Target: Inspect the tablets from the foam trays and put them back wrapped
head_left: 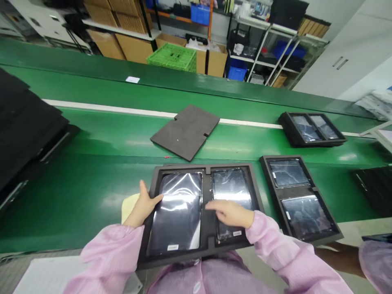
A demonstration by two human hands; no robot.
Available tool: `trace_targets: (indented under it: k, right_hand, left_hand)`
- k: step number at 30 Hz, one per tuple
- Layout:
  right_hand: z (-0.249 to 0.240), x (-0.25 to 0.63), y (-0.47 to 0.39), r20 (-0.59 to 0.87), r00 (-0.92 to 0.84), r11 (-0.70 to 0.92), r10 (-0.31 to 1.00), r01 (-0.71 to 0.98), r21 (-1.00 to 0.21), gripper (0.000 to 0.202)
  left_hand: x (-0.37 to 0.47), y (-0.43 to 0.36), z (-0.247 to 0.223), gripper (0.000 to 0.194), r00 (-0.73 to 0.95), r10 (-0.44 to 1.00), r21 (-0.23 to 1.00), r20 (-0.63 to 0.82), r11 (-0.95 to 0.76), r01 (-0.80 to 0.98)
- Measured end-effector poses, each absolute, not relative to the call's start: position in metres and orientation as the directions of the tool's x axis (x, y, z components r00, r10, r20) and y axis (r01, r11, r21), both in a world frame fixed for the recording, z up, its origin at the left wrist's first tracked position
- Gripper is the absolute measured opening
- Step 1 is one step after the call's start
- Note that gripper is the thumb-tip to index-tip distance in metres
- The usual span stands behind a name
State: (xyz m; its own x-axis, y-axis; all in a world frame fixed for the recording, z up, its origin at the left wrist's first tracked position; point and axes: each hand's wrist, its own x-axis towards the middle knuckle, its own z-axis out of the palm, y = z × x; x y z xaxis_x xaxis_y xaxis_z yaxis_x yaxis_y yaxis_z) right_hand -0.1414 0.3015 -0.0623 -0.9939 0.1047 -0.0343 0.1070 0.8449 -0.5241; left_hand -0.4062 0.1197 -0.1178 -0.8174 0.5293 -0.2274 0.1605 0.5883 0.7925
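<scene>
In the head view a black foam tray (210, 241) lies at the table's front edge, holding two dark glossy panels in clear film, the left panel (177, 216) and the right panel (231, 183). My left hand (143, 206) rests at the tray's left side, fingers apart, its thumb over the left panel's edge. Above the tray's middle divider is my right hand (229, 212), index finger stretched out to the left, other fingers curled, with nothing visible in it. Something yellow (128, 206) shows beside my left hand.
A flat foam sheet (186, 130) lies behind the tray. Right of it are another filled tray (277, 196) and a stack of trays (288, 128). Dark foam stacks (24, 130) stand at the left. A person's arm (343, 257) shows at the lower right.
</scene>
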Motion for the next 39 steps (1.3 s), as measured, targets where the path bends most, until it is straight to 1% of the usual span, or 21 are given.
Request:
trace_targets:
  k: [2, 3, 5, 7, 8, 10, 13, 17, 21, 24, 25, 26, 27, 28, 30, 31, 32, 34, 35, 37, 39]
  right_hand:
    - [-0.058, -0.131, 0.342, 0.079, -0.91, 0.865, 0.407, 0.356, -0.355, 0.032]
    - [-0.058, -0.128, 0.363, 0.143, -0.837, 0.83, 0.528, 0.473, -0.297, 0.026]
    - [-0.062, -0.125, 0.401, 0.202, -0.734, 0.759, 0.648, 0.599, -0.255, 0.017]
    - [-0.07, -0.123, 0.426, 0.204, -0.715, 0.742, 0.668, 0.621, -0.254, 0.014]
    - [-0.074, -0.121, 0.432, 0.201, -0.717, 0.742, 0.668, 0.621, -0.253, 0.014]
    - [-0.081, -0.118, 0.439, 0.196, -0.727, 0.749, 0.658, 0.609, -0.26, 0.015]
    - [-0.089, -0.115, 0.443, 0.194, -0.733, 0.752, 0.652, 0.594, -0.286, 0.015]
    - [-0.089, -0.119, 0.446, 0.212, -0.729, 0.75, 0.65, 0.574, -0.328, 0.009]
    - [-0.067, -0.104, 0.413, 0.215, -0.828, 0.831, 0.518, 0.428, -0.356, 0.016]
    - [-0.036, -0.07, 0.368, 0.127, -0.965, 0.873, 0.23, 0.147, -0.464, 0.014]
    - [-0.027, -0.056, 0.356, 0.073, -0.997, 0.799, -0.012, -0.053, -0.599, 0.009]
    - [-0.02, -0.044, 0.349, 0.051, -0.987, 0.685, -0.149, -0.14, -0.715, 0.007]
    - [-0.016, -0.033, 0.345, 0.064, -0.979, 0.585, -0.192, -0.167, -0.794, 0.008]
    - [-0.015, -0.023, 0.346, 0.079, -0.983, 0.531, -0.167, -0.157, -0.833, 0.012]
    - [-0.027, -0.011, 0.358, 0.108, -0.993, 0.624, 0.039, -0.06, -0.779, 0.024]
    - [-0.037, -0.006, 0.365, 0.128, -0.985, 0.715, 0.119, -0.005, -0.699, 0.031]
    - [-0.049, -0.003, 0.372, 0.143, -0.981, 0.797, 0.129, 0.017, -0.603, 0.036]
    - [-0.07, 0.001, 0.378, 0.131, -0.991, 0.884, -0.007, -0.067, -0.462, 0.044]
    - [-0.077, 0.002, 0.378, 0.116, -0.99, 0.895, -0.085, -0.127, -0.428, 0.047]
    - [-0.083, 0.001, 0.376, 0.101, -0.981, 0.906, -0.164, -0.19, -0.379, 0.05]
    - [-0.08, -0.006, 0.374, 0.1, -0.984, 0.934, -0.149, -0.173, -0.313, 0.047]
  left_hand:
    - [-0.383, 0.126, -0.111, 0.093, -0.854, 0.517, 0.691, 0.06, 0.596, 0.409]
    - [-0.364, 0.131, -0.108, 0.083, -0.808, 0.552, 0.637, 0.204, 0.553, 0.538]
    - [-0.318, 0.142, -0.104, 0.06, -0.618, 0.702, 0.575, 0.355, 0.357, 0.736]
    - [-0.269, 0.155, -0.104, 0.042, -0.354, 0.882, 0.552, 0.311, 0.135, 0.823]
    - [-0.247, 0.16, -0.106, 0.04, -0.268, 0.93, 0.55, 0.251, 0.091, 0.83]
    - [-0.216, 0.169, -0.112, 0.041, -0.203, 0.968, 0.575, 0.145, 0.085, 0.814]
    - [-0.201, 0.175, -0.12, 0.043, -0.252, 0.965, 0.614, 0.066, 0.16, 0.773]
    - [-0.209, 0.181, -0.124, 0.041, -0.403, 0.912, 0.684, 0.069, 0.251, 0.685]
    - [-0.211, 0.189, -0.125, 0.05, -0.61, 0.792, 0.831, 0.004, 0.337, 0.443]
    - [-0.213, 0.188, -0.125, 0.058, -0.667, 0.74, 0.911, -0.089, 0.332, 0.246]
    - [-0.214, 0.186, -0.124, 0.052, -0.643, 0.758, 0.92, -0.109, 0.321, 0.223]
    - [-0.216, 0.184, -0.123, 0.04, -0.601, 0.79, 0.924, -0.124, 0.312, 0.219]
    - [-0.219, 0.181, -0.121, 0.027, -0.549, 0.824, 0.926, -0.136, 0.303, 0.226]
    - [-0.222, 0.179, -0.12, 0.02, -0.496, 0.856, 0.925, -0.149, 0.298, 0.236]
    - [-0.227, 0.177, -0.118, 0.022, -0.459, 0.868, 0.931, -0.187, 0.306, 0.198]
    - [-0.229, 0.177, -0.117, 0.022, -0.473, 0.856, 0.941, -0.21, 0.308, 0.141]
    - [-0.232, 0.18, -0.116, 0.028, -0.494, 0.839, 0.949, -0.229, 0.305, 0.079]
    - [-0.237, 0.189, -0.117, 0.055, -0.529, 0.816, 0.957, -0.232, 0.288, 0.024]
    - [-0.24, 0.195, -0.117, 0.067, -0.533, 0.82, 0.958, -0.209, 0.28, 0.056]
    - [-0.247, 0.209, -0.118, 0.077, -0.508, 0.852, 0.936, -0.126, 0.271, 0.223]
    - [-0.255, 0.219, -0.12, 0.078, -0.453, 0.891, 0.88, -0.044, 0.25, 0.404]
